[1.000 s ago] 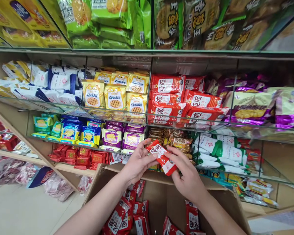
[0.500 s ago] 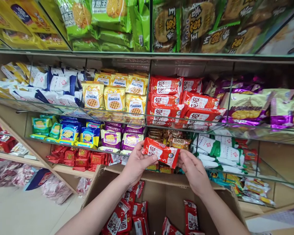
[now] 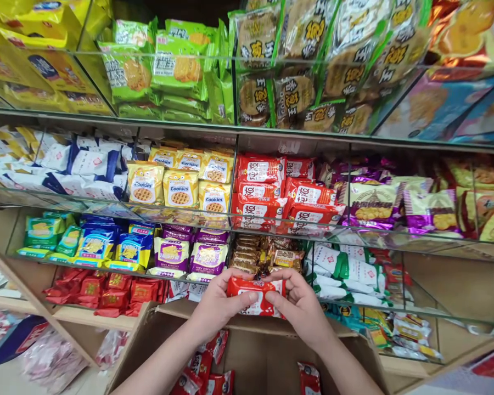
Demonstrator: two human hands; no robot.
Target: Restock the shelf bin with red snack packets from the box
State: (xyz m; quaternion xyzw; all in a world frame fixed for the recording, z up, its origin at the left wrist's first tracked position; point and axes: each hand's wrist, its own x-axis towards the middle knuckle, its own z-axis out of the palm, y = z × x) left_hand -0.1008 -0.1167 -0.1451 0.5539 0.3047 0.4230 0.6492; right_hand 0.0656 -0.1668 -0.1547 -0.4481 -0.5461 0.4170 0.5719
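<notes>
Between my two hands is a red and white snack packet [image 3: 260, 307], held level above the far rim of a cardboard box [image 3: 255, 351]. My left hand [image 3: 220, 304] grips its left end, thumb across the front. My right hand [image 3: 298, 307] grips the right end the same way, its thumb near the other. Both hands are closed on the packet, and the fingers behind it are partly hidden. Inside the box lie several loose red packets [image 3: 200, 365], mostly at the left, plus one red packet [image 3: 308, 377] at the right.
Straight ahead, matching red packets [image 3: 259, 211] are stacked behind the glass lip of the middle shelf. Yellow cookie packets [image 3: 181, 186] stand to their left, purple and cream packets [image 3: 372, 203] to their right. Green and white packets [image 3: 346, 263] sit lower down. Plastic bags [image 3: 53, 351] lie on the floor at left.
My right hand has moved from the packet's right edge to a full grip with its thumb on the front. The packet sits lower in view, and the camera has tilted upward.
</notes>
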